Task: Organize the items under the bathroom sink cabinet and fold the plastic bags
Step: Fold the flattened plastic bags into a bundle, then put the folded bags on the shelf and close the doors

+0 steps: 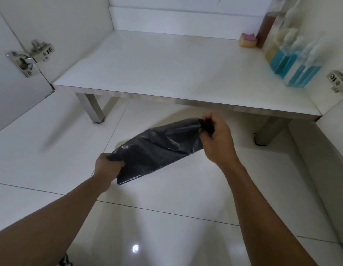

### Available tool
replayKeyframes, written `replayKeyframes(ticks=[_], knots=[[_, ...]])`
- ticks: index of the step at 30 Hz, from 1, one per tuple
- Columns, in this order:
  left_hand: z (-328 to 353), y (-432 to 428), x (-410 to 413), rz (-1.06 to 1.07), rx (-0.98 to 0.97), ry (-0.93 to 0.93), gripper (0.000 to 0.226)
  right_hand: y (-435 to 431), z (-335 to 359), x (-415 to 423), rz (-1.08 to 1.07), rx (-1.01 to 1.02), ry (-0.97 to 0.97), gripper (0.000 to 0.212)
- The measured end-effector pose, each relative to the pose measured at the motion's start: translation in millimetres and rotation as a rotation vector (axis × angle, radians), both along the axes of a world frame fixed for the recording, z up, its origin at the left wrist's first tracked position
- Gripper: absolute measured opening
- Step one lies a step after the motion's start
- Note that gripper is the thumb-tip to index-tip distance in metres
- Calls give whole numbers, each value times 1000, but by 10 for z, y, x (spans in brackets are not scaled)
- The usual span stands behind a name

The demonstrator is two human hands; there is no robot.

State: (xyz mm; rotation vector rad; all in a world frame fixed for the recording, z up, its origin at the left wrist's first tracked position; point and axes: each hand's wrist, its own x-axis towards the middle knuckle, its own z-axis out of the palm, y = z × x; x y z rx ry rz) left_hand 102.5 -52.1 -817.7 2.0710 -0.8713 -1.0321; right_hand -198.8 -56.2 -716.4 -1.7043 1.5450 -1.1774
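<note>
One black plastic bag (pixel 159 148) hangs stretched in the air between the two hands, creased and slanting upward from the left hand to the right. The left hand (pixel 107 167) grips the bag's lower corner, its fingers curled round a bunch of the plastic. The right hand (pixel 216 139), higher and farther out, pinches the bag's gathered end between its thumb and curled fingers.

Under both hands lies a glossy tiled floor (pixel 166 217). Just beyond the right hand runs the front edge of a white cabinet shelf (pixel 166 73), which stands on metal legs (pixel 94 110).

Far beyond the right hand, at the back right of the shelf, sits a pink and yellow sponge (pixel 247 40) beside a brown bottle (pixel 265 29). Nearer, still to the right of that hand, stand clear bottles of blue liquid (pixel 293 70), blurred.

A metal hinge (pixel 30 56) sits on the open door well to the left of and above the left hand. A second hinge (pixel 337 79) shows at the right edge, beyond the blue bottles.
</note>
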Motion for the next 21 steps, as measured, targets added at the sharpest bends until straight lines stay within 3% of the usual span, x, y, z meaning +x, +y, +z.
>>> replayKeyframes(ticks=[6,9,13,17,21], knots=[[42,-44,140,329,-44,414,23,-625,775,861,205,-389,178,25],[116,-127,271,474,-125,508,21,-983,1077,1395,251,-510,243,29],[269,-306,521,519,-256,701,34,-1428,1345,2022,199,-552,279,30],[485,-470,678,506,-354,820,34,-1913,1402,2421,150,-581,99,29],[694,-636,832,532,-403,910,38,-2135,1304,2633,119,-497,29,49]])
